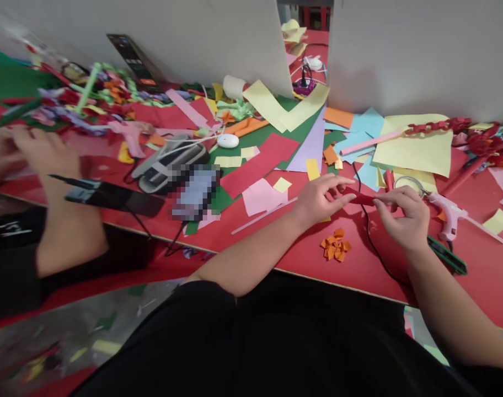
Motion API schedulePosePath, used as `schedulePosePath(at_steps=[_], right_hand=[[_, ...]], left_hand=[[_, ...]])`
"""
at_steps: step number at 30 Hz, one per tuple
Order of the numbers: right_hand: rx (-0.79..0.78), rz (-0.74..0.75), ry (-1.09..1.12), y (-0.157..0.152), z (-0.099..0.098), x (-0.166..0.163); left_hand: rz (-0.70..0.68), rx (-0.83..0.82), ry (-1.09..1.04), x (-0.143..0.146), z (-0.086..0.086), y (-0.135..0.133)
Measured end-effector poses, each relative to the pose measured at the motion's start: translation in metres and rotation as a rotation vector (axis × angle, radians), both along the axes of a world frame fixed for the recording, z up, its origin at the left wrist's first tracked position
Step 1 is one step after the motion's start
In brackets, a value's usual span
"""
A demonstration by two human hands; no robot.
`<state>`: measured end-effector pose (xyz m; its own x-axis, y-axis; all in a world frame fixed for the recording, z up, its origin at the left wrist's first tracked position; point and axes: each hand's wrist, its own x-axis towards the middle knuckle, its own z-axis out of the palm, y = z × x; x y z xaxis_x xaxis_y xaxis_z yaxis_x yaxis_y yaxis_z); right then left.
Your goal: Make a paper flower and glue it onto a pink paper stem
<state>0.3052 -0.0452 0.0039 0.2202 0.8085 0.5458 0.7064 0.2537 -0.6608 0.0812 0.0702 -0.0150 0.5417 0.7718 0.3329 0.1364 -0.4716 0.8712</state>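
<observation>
L hand (320, 198): pinching one end of red paper (362, 199).
R hand (405, 218): pinching opp. end, thumb + finger.
Red paper: btwn both hands, over tbl (483, 278).
Orange bits (335, 246): on tbl, nr L hand.

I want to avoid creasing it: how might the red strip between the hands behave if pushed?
The red strip looks thin and papery, so probably light. Narrow and spanning from left hand to right hand, it would likely bend if pushed.
</observation>
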Motion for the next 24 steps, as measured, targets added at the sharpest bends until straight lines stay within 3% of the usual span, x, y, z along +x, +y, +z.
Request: schedulePosePath(at_steps=[4,11,15,24], right_hand=[[0.020,-0.007,-0.039,0.000,-0.003,0.000],[0.034,0.005,-0.012,0.000,-0.007,0.000],[0.036,0.032,0.062,0.000,-0.006,-0.002],[-0.094,0.117,0.632,0.005,-0.023,-0.004]], left_hand=[[-0.011,-0.134,-0.018,0.001,-0.001,-0.001],[-0.114,-0.462,-0.231,0.010,-0.011,0.001],[-0.171,-0.572,-0.345,0.015,-0.019,0.003],[-0.209,-0.571,-0.430,0.017,-0.021,0.001]])
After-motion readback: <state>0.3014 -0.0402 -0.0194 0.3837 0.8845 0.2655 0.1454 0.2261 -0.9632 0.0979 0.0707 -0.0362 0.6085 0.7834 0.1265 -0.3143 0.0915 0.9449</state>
